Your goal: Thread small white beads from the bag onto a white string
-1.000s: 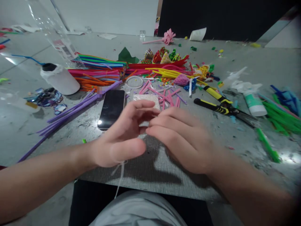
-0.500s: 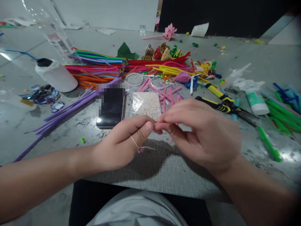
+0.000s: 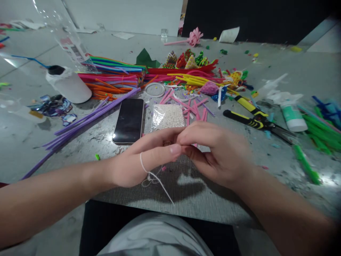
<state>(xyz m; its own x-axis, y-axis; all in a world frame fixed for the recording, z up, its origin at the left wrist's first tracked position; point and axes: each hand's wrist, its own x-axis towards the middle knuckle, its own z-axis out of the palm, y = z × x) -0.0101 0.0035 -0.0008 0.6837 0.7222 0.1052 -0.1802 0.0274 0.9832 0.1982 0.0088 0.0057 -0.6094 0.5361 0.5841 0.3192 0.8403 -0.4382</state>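
Observation:
My left hand (image 3: 144,156) reaches in with the thumb stretched along the fingers. A thin white string (image 3: 160,182) loops around that thumb, and its loose end hangs below over the tabletop. Close to the left thumb tip, my right hand (image 3: 213,149) is closed in a pinch, thumb against forefinger. The fingertips of both hands meet, and a bit of string shows between the left thumb and fingers; the pinched spot itself is hidden. Just beyond the hands lies a clear bag of small white beads (image 3: 169,116). A black phone (image 3: 129,121) rests left of the bag.
Purple pipe cleaners (image 3: 87,115) lie at left, near a white bottle (image 3: 70,85). Several coloured bundles, a round lid (image 3: 154,90) and pink strips (image 3: 193,106) spread behind the bag. Yellow-black pliers (image 3: 255,121) and a green-labelled bottle (image 3: 294,115) are at right.
The left thumb has lifted away from its fingers. The string's loose end now hangs lower and longer. My right hand has shifted slightly left, still pinching near the left fingertips.

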